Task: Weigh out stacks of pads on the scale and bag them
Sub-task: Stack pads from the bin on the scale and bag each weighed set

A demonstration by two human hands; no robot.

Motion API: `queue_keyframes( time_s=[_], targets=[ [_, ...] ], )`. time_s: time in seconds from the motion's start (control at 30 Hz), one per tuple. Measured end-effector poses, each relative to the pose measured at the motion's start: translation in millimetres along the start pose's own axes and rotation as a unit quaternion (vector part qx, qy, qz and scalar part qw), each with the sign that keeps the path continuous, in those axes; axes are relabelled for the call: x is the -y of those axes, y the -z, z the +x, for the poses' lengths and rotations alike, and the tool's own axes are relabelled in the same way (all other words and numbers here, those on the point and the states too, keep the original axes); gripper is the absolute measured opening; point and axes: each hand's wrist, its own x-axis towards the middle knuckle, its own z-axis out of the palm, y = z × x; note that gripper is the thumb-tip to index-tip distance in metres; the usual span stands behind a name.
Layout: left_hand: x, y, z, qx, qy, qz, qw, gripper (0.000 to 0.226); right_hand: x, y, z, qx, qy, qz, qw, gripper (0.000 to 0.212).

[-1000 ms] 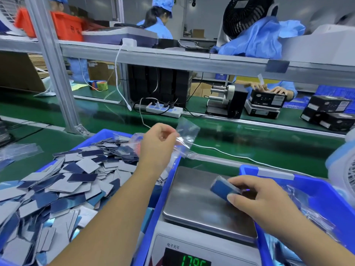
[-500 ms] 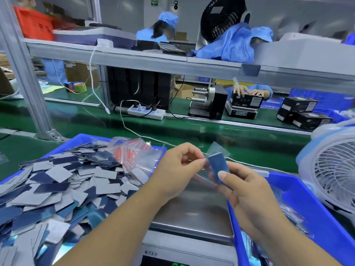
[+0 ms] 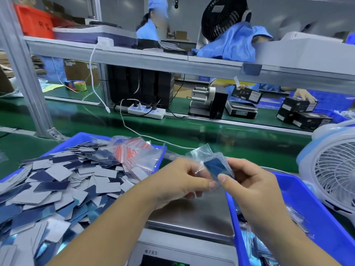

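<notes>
Above the steel scale pan (image 3: 194, 214), both my hands hold a small clear plastic bag (image 3: 201, 153) with a stack of blue pads (image 3: 216, 167) inside it. My left hand (image 3: 178, 181) pinches the bag's near edge. My right hand (image 3: 249, 186) grips the pad stack through the bag, thumb on its lower end. The scale pan is bare. Its display at the bottom edge is mostly cut off.
A blue bin (image 3: 80, 136) on the left holds a heap of loose grey and blue pads (image 3: 57, 179) and a pile of red-striped empty bags (image 3: 134, 152). Another blue bin (image 3: 315, 217) sits right of the scale, a white fan (image 3: 334, 169) beyond it. Workers sit across the green conveyor.
My right hand lifted the pad stack off the scale pan and up to the bag in my left hand. The stack now sits inside the bag, held by both hands.
</notes>
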Motion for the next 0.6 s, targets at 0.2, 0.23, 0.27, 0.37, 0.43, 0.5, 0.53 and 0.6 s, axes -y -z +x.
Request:
queue_keyframes(
  time_s=[0.2,0.23,0.27,0.37,0.43,0.5,0.53,0.6],
  targets=[
    [2.2,-0.5,0.8,0.028,0.015,-0.024,0.999,0.017,1.0,-3.1,0.2,0.0,0.048,-0.051,0.998,0.031],
    [2.7,-1.1,1.0,0.026,0.011,-0.019,0.999,0.01,0.2,-2.2,0.7,0.004,0.051,-0.059,0.997,0.032],
    [3.7,-1.8,1.1,0.023,0.004,-0.012,1.0,0.005,-0.5,-1.8,0.7,0.01,0.055,-0.068,0.996,0.033],
    [5.8,-3.2,1.9,0.012,-0.001,0.013,1.0,0.005,0.6,-2.5,-0.5,0.021,0.067,-0.101,0.992,0.039],
    [6.0,-0.8,5.5,-0.061,0.02,0.045,0.997,0.008,0.0,-1.4,0.1,0.003,0.065,-0.134,0.989,0.038],
    [6.6,7.2,10.7,-0.195,0.044,0.061,0.978,0.022,-1.7,2.4,3.3,-0.017,0.043,-0.175,0.984,0.031],
    [5.8,12.3,11.8,-0.248,0.049,0.053,0.966,0.028,-3.3,4.6,4.7,-0.016,0.03,-0.204,0.978,0.032],
    [3.7,22.9,11.3,-0.304,0.043,-0.006,0.952,0.032,-6.3,5.8,5.3,0.015,0.018,-0.277,0.961,0.039]
  ],
)
